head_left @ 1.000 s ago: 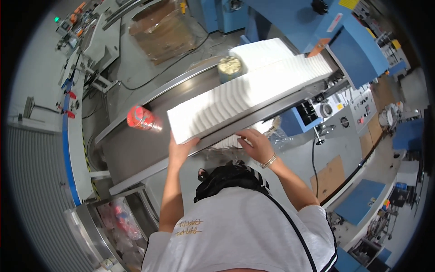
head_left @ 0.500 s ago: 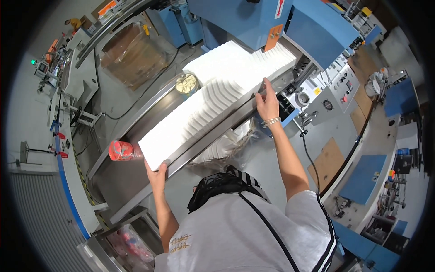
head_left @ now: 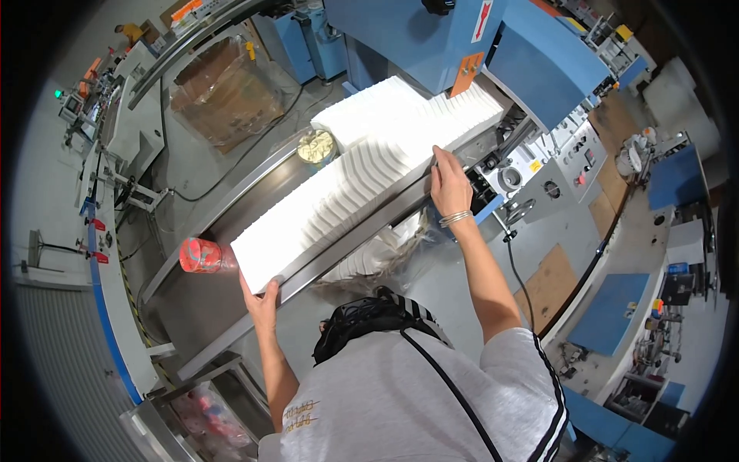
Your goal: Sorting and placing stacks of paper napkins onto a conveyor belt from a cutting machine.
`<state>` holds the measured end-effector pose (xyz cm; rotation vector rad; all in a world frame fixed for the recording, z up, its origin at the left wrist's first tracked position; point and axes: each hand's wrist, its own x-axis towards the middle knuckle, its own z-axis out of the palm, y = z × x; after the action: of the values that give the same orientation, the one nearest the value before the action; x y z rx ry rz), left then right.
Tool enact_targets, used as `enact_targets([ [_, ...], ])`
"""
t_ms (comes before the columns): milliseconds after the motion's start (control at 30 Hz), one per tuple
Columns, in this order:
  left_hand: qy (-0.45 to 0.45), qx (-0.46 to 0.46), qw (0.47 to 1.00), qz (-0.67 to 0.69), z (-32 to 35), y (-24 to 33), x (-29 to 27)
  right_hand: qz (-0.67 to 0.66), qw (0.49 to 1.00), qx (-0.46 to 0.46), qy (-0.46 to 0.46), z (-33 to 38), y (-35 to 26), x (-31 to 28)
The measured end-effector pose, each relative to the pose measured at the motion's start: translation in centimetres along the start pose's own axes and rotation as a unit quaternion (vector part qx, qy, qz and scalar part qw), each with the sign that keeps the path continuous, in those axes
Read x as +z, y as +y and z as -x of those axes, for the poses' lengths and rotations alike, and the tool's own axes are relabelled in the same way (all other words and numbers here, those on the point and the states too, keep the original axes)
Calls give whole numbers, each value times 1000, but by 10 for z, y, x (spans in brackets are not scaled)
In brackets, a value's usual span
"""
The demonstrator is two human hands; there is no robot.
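Observation:
A long row of white sheets (head_left: 300, 212), standing on edge and packed like a stack of paper, lies in a metal trough (head_left: 185, 308) that slants from lower left to upper right. My left hand (head_left: 263, 308) grips the row's lower-left end, its thumb on the near side and its fingers round the end face, partly hidden. Farther up, my right hand (head_left: 450, 189) lies with outstretched fingers against the near side of the row. Beside the left end is a red can-shaped object (head_left: 202, 256). A second white block (head_left: 366, 108) sits behind the row.
A round tin with pale contents (head_left: 315, 146) stands at the trough's far side. The blue machine (head_left: 416, 38) with an orange bracket (head_left: 466, 73) rises over the upper end. A control panel (head_left: 573, 158) is at the right. Behind the trough sits a plastic-lined carton (head_left: 227, 92).
My right hand has slid slightly down and left along the row's near side. The left hand keeps its hold at the end. The whole view has shifted a little.

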<state>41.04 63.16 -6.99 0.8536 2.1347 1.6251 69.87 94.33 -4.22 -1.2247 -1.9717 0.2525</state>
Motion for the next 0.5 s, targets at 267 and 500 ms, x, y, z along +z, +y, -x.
enact_targets([
  [267, 0, -2, 1000, -1, 3, 9, 2, 111, 992, -59, 35, 2, -5, 8],
  [500, -2, -14, 1000, -5, 3, 11, 2, 82, 995, -40, 36, 2, -18, 8],
])
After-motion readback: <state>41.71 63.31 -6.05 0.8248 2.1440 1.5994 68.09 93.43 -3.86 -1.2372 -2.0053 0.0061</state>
